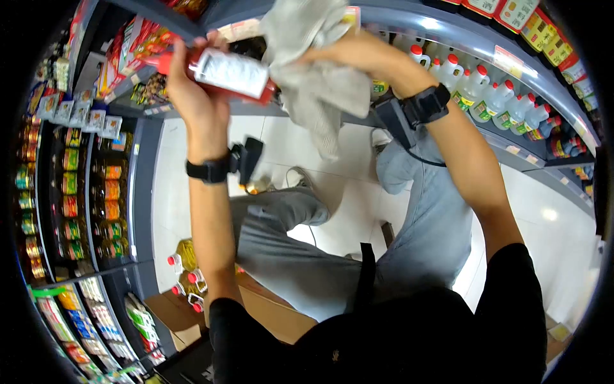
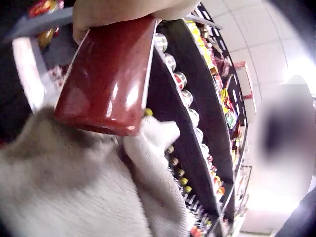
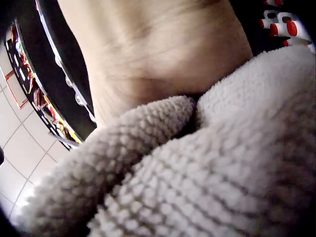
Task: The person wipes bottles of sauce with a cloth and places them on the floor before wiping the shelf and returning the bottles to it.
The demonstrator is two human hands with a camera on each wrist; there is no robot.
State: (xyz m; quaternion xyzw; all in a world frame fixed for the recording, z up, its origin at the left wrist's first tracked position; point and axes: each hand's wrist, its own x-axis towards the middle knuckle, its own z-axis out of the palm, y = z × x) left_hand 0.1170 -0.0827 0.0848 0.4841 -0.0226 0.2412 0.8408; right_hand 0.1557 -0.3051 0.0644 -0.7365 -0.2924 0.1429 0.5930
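Red bottle (image 1: 231, 74), head view: one, held aloft, clasped by left hand (image 1: 195, 99); right hand (image 1: 345, 54) grasps one grey cloth (image 1: 320, 96), fingertips hidden. Left wrist view: bottle base against cloth; handling seems under way, bottle off shelf (image 1: 470, 41). Right wrist view: cloth bunched beside wrist (image 3: 158, 59); how much is finished, cannot tell.

Behind the left hand (image 1: 197, 96), a black wristband (image 1: 208, 170) carries a boxy black module (image 1: 248, 161). Behind the right hand (image 1: 350, 52), a black strap (image 1: 428, 105) bears an angular dark case (image 1: 393, 121) with a thin black cable (image 1: 425, 160). Farther back from both hands come a short-sleeved black top (image 1: 396, 339), its small mark (image 1: 336, 354) pale gold, and faded blue-grey jeans (image 1: 288, 253).
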